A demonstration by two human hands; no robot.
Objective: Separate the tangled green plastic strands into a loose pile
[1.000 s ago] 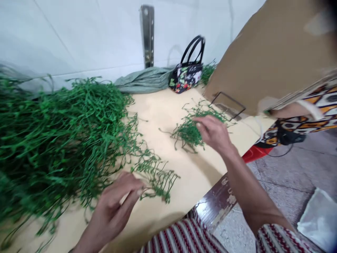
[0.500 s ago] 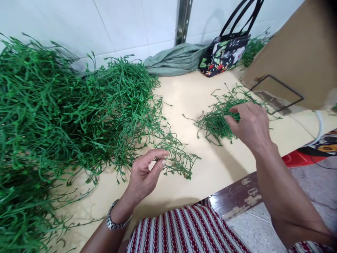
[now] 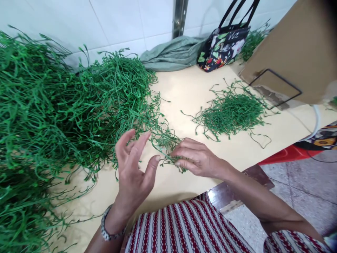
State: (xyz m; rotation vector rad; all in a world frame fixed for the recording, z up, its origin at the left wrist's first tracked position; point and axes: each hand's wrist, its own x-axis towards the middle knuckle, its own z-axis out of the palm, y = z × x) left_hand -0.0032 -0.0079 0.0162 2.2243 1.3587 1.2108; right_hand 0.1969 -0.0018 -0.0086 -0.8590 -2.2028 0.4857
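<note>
Thin green artificial stems form a big tangled pile (image 3: 100, 98) across the left of the table. My left hand (image 3: 135, 172) is raised at the pile's front right edge, its fingers spread and nothing in its grip. Beside it, my right hand (image 3: 197, 158) has its fingers pinched on a few green stems (image 3: 170, 142) that trail off the pile. A smaller heap of the same stems (image 3: 230, 112) lies apart on the right of the table.
At the back of the pale table (image 3: 221, 154) are a grey-green cloth (image 3: 173, 54) and a floral bag (image 3: 222, 47). A cardboard box (image 3: 292, 52) and a black wire frame (image 3: 286, 82) stand at the right. A red item (image 3: 289, 153) shows beyond the table's front edge.
My right hand has moved from the smaller heap leftward to the stems by my left hand and closed on them. My left hand has opened its fingers and lifted slightly.
</note>
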